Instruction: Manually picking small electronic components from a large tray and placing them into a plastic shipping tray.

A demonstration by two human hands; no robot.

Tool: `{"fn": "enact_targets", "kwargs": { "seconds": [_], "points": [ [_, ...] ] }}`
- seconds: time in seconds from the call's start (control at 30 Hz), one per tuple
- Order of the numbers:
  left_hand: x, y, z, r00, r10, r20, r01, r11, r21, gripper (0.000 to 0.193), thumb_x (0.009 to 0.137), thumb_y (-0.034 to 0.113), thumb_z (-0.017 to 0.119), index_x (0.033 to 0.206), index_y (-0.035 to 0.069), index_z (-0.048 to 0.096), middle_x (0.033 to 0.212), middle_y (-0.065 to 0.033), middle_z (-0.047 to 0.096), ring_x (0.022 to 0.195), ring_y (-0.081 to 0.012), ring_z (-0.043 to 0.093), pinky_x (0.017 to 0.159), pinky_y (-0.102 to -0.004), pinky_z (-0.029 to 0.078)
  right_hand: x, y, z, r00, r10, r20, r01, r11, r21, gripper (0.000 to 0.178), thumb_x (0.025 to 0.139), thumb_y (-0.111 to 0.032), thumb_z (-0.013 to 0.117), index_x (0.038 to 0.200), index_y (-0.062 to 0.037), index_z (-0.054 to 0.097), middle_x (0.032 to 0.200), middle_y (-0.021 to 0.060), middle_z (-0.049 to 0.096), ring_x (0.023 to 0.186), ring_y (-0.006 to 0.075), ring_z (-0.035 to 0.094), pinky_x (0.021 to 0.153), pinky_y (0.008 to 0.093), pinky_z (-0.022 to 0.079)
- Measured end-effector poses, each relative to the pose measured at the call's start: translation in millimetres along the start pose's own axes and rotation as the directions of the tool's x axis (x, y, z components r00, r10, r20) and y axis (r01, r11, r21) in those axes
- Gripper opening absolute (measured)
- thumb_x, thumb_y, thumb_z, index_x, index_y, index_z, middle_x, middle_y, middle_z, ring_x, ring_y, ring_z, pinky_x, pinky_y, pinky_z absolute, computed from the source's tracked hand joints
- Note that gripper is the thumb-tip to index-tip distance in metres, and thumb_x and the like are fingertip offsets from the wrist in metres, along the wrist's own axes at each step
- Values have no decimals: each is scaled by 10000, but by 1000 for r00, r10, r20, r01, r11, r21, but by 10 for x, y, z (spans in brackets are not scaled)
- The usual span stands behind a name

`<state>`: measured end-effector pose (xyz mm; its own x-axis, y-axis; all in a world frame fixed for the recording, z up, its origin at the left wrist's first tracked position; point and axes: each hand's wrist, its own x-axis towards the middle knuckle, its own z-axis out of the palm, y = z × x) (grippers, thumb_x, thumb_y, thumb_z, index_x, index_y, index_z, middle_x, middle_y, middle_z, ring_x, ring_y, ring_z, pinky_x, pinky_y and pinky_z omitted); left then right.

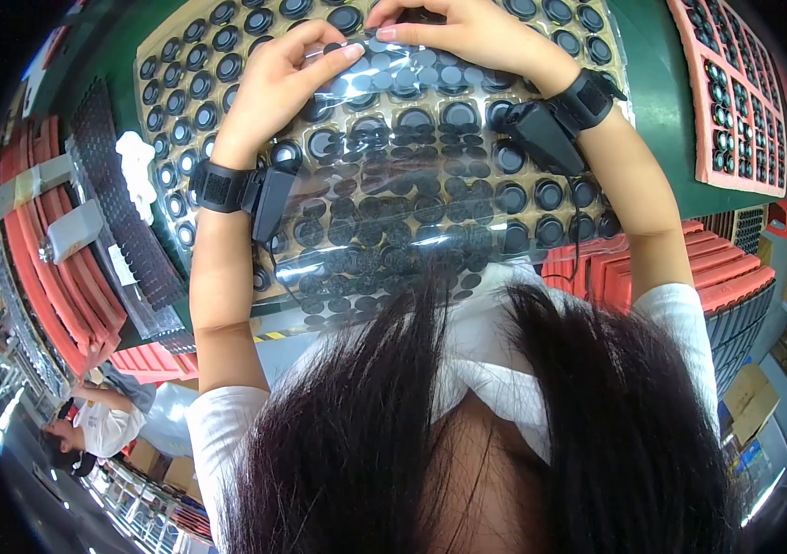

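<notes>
A clear plastic sheet [384,175] dotted with rows of dark round stickers hangs from both hands, its near part sagging toward me. At its far edge, my left hand [278,88] has thumb and fingers closed on the film. My right hand [481,37] pinches the same edge just to the right, the thumb close to a dark disc; its other fingertips are partly hidden. Beneath the sheet lies a large tray [618,69] with black ringed round parts [199,83] in its pockets. Sheet and hands cover the tray's middle.
A green table [656,88] carries the tray. Pink foam trays [700,138] of round parts lie at far right. Left are a black pocketed strip [102,138], crumpled white material [136,171], a bottle [75,231] and red trays [52,286]. Another person [112,420] works at lower left.
</notes>
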<state>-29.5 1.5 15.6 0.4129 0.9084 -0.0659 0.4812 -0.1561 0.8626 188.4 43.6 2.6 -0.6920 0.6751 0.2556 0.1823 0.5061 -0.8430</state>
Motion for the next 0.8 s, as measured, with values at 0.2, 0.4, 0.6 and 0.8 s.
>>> {"fn": "enact_targets", "kwargs": {
  "seconds": [0.2, 0.4, 0.6, 0.8],
  "points": [
    [0, -40, 17, 1000, 13, 4, -13, 1000, 3, 151, 858, 219, 572, 899, 73, 574, 667, 81, 485, 603, 4, 396, 520, -150, 293, 2, 19, -1, 1000, -23, -8, 23, 1000, -15, 189, 803, -173, 620, 939, -43, 606, 882, 91, 607, 829, 207, 580, 723, 298, 455],
    [0, -47, 19, 1000, 24, -1, -24, 1000, -14, 159, 860, 222, 570, 906, 70, 573, 672, 79, 482, 606, 3, 401, 521, -152, 297, 6, 23, -8, 999, -45, -5, 45, 998, -36, 185, 804, -174, 616, 938, -46, 606, 885, 91, 607, 834, 214, 578, 730, 305, 453],
    [7, -42, 3, 1000, 11, 5, -10, 1000, -29, 201, 845, 244, 592, 909, 54, 582, 674, 41, 527, 620, -25, 452, 550, -171, 346, 5, 20, -10, 999, -52, 1, 52, 996, -70, 184, 807, -175, 612, 940, -49, 604, 887, 90, 605, 849, 215, 570, 736, 305, 449],
    [10, -30, -4, 1000, -5, 9, 5, 1000, -23, 220, 836, 252, 605, 908, 45, 587, 669, 29, 540, 621, -34, 462, 554, -176, 356, -10, 3, -14, 1000, -31, -2, 31, 999, -14, 185, 815, -181, 606, 943, -48, 603, 889, 89, 598, 850, 212, 566, 731, 302, 448]
  ]
}}
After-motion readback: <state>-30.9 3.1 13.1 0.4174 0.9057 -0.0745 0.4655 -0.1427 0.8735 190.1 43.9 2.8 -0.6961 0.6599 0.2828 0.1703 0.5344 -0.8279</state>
